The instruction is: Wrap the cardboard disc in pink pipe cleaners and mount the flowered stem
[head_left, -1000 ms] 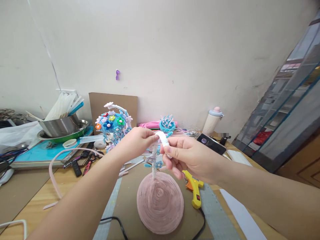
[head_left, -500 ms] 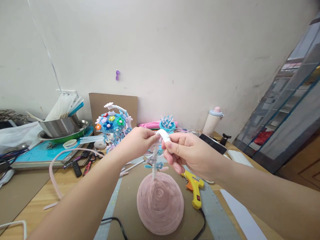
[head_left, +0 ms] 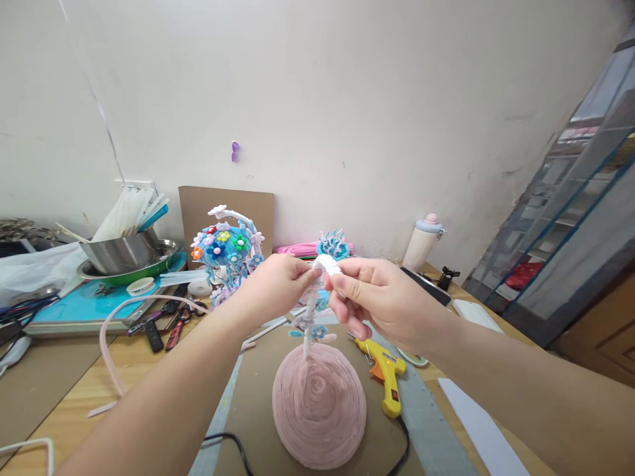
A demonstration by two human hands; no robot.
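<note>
A white wrapped stem (head_left: 308, 330) rises from a round pink coiled base (head_left: 320, 410) and bends over at its top. My left hand (head_left: 280, 281) pinches the stem near the start of the bend. With thumb and fingers closed, my right hand (head_left: 370, 291) grips the drooping end of the same stem; its lower fingers are curled loosely. Small blue and pale flowers (head_left: 317, 332) sit on the lower part of the stem. Just right of the base lies a yellow hot glue gun (head_left: 389, 373), its tip pointing toward the stem.
A finished-looking blue ornament with colourful flowers (head_left: 225, 244) stands at back left before a cardboard sheet (head_left: 198, 205). Behind my hands are a blue fringed piece (head_left: 333, 246) and pink strips (head_left: 297, 249). A bottle (head_left: 421, 244), phone (head_left: 426, 285), scissors (head_left: 181, 320) and metal bowl (head_left: 122, 251) surround the workspace.
Both hands keep their hold on the bent stem top, with only a slight shift of the right fingers. The whole view has moved slightly.
</note>
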